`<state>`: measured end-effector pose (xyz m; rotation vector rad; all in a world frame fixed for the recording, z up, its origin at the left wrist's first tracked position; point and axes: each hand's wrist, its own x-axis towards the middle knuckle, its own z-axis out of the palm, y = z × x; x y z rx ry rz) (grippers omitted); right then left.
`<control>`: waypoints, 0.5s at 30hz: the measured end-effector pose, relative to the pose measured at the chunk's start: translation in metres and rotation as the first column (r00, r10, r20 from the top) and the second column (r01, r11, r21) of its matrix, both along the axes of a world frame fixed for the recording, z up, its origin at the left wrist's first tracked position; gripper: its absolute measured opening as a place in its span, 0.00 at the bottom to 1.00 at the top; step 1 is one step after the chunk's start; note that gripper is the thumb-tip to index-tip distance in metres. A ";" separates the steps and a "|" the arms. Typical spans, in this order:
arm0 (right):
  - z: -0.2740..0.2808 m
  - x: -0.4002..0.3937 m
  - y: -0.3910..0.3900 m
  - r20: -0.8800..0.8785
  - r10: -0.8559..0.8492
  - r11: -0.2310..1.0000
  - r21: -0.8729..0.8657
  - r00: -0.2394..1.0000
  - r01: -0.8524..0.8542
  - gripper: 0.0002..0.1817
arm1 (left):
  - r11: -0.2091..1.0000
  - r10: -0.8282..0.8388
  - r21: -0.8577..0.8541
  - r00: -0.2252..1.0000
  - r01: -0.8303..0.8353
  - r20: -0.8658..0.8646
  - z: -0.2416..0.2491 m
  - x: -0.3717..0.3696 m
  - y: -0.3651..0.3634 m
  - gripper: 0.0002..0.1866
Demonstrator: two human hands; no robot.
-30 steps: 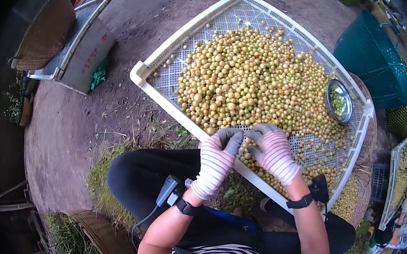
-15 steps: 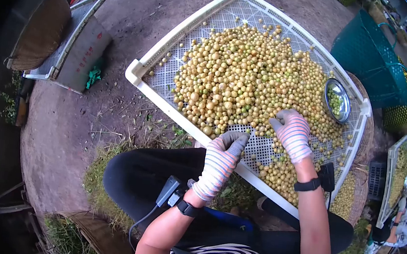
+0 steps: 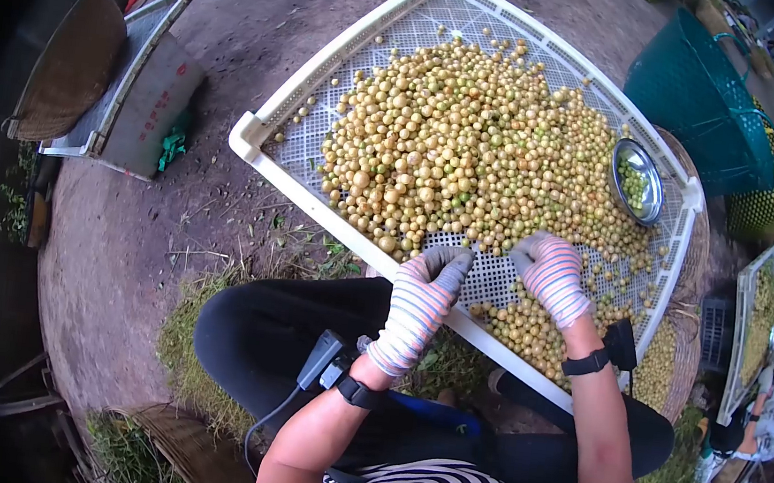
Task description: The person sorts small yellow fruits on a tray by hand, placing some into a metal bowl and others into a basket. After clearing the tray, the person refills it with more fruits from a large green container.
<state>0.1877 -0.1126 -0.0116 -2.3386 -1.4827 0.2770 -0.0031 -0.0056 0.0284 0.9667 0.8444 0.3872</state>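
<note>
A white mesh tray [image 3: 307,197] holds a heap of small round yellow-green fruits [image 3: 434,152]. At the tray's near edge is my left hand [image 3: 421,302], in a striped glove with grey fingertips, thumb and fingers pinched together; whatever lies between them is too small to make out. My right hand [image 3: 553,273], gloved alike, hangs over the near side of the heap, its fingers curled and pressed together at the fruits. What it holds, if anything, is hidden. A steel bowl [image 3: 660,190] with greener fruits rests in the tray's right side.
A green plastic basket [image 3: 694,104] stands beyond the tray's right corner. At the left, a woven basket [image 3: 75,67] leans by a pale box [image 3: 150,118]. Another tray of fruits [image 3: 755,327] is at far right, with a person nearby. Cut stems [image 3: 191,353] lie by my knee.
My right hand has drawn back slightly toward me and to the left, its fingers more closed. My left hand stays nearly in place, still pinched. The view has shifted a little.
</note>
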 end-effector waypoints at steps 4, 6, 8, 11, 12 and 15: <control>0.011 0.001 0.001 0.014 -0.015 0.997 -0.069 1.000 0.016 0.07 | 1.000 0.009 0.006 1.000 -0.009 -0.008 -0.003 0.001 0.000 0.11; 0.009 -0.004 0.000 0.097 -0.002 0.994 -0.105 0.995 0.012 0.09 | 1.000 0.001 0.012 1.000 -0.001 -0.010 -0.004 0.004 -0.001 0.11; -0.004 -0.007 0.000 0.144 0.011 0.995 -0.099 0.990 0.003 0.10 | 1.000 -0.011 0.018 1.000 0.011 -0.014 -0.005 0.003 -0.002 0.11; -0.002 -0.019 0.011 0.249 0.065 0.975 -0.223 0.966 -0.009 0.08 | 1.000 -0.017 0.004 0.999 0.017 -0.029 -0.006 0.003 -0.003 0.11; -0.005 -0.020 0.014 0.285 0.080 0.971 -0.238 0.955 -0.011 0.07 | 1.000 -0.015 0.014 0.999 0.015 -0.038 -0.007 0.004 -0.004 0.11; 0.008 -0.014 0.028 0.197 0.054 0.970 -0.241 0.979 -0.005 0.06 | 0.999 -0.018 0.036 0.999 0.020 -0.050 -0.006 0.004 -0.003 0.11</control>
